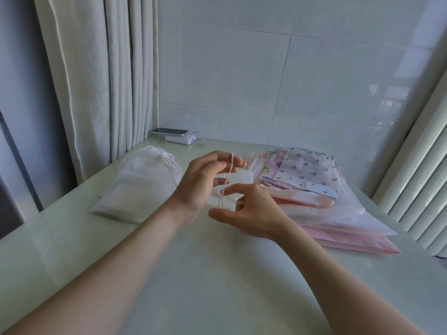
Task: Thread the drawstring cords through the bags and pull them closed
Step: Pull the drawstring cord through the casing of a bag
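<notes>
A small white drawstring bag [238, 180] lies on the table between my hands. A thin white cord [228, 174] runs from my left fingertips down to the bag's near edge. My left hand [203, 182] reaches in from the left and pinches the cord near its top end, which sticks up above the fingers. My right hand [256, 213] hovers over the bag's near side with thumb and forefinger spread apart. The cord's lower end hangs between them, and I cannot tell whether they touch it.
A stack of sheer white bags [142, 187] with cords lies at the left. Pink and printed bags [312, 180] lie on plastic sheets [338, 221] at the right. A phone on a power bank [179, 136] sits by the tiled wall. Curtains hang on the left.
</notes>
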A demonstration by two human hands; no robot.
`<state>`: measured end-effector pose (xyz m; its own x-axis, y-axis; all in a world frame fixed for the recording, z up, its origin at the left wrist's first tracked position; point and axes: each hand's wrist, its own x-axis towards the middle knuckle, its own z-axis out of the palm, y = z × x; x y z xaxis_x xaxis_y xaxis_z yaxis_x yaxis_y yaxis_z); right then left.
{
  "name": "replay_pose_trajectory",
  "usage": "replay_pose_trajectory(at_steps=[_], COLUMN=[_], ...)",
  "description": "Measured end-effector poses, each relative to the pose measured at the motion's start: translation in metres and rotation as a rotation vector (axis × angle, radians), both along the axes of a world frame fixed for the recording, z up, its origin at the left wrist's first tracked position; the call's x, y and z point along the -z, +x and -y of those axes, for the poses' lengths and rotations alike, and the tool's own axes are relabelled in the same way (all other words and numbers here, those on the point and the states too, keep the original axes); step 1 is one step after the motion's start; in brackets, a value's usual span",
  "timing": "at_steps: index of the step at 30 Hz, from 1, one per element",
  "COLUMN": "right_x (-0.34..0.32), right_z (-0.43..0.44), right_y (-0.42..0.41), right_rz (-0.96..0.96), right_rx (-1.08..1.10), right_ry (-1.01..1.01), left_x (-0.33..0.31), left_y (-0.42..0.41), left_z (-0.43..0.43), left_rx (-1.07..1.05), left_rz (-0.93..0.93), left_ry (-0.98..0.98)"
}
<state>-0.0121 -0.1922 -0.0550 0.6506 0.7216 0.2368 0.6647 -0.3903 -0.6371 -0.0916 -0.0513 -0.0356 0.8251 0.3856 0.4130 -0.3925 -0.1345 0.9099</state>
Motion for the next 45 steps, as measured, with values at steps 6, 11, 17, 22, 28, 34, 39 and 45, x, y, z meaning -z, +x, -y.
replay_pose_trajectory(at_steps=[6,11,17,22,28,34,39,45], right_x=[0.001,-0.006,-0.012,-0.012,-0.012,-0.015,-0.023,-0.029], right_z=[-0.004,-0.003,-0.003,-0.001,0.001,0.001,0.001,0.009], right_y=[-0.002,-0.003,0.001,0.007,0.012,0.013,0.010,0.007], right_rz=[-0.004,-0.435,-0.707,-0.699,-0.723,-0.829,-0.926,-0.567], right_rx=[-0.088,-0.083,0.001,0.044,0.127,0.161,0.335,0.326], right_ry=[0.095,0.332,0.531,0.580,0.629,0.606,0.739,0.821], left_x=[-0.004,0.005,0.014,0.018,0.013,0.004,0.007,0.009], left_y=[-0.004,0.001,0.003,0.002,0.002,0.001,0.003,0.000], left_z=[0.005,0.000,0.008,0.009,0.010,0.010,0.005,0.004], left_rx=[-0.083,-0.278,-0.255,-0.303,-0.209,-0.102,-0.135,-0.118], left_rz=[0.028,-0.103,-0.322,-0.347,-0.274,-0.202,-0.247,-0.403], left_ry=[0.099,0.121,0.335,0.489,0.292,0.033,-0.059,0.159])
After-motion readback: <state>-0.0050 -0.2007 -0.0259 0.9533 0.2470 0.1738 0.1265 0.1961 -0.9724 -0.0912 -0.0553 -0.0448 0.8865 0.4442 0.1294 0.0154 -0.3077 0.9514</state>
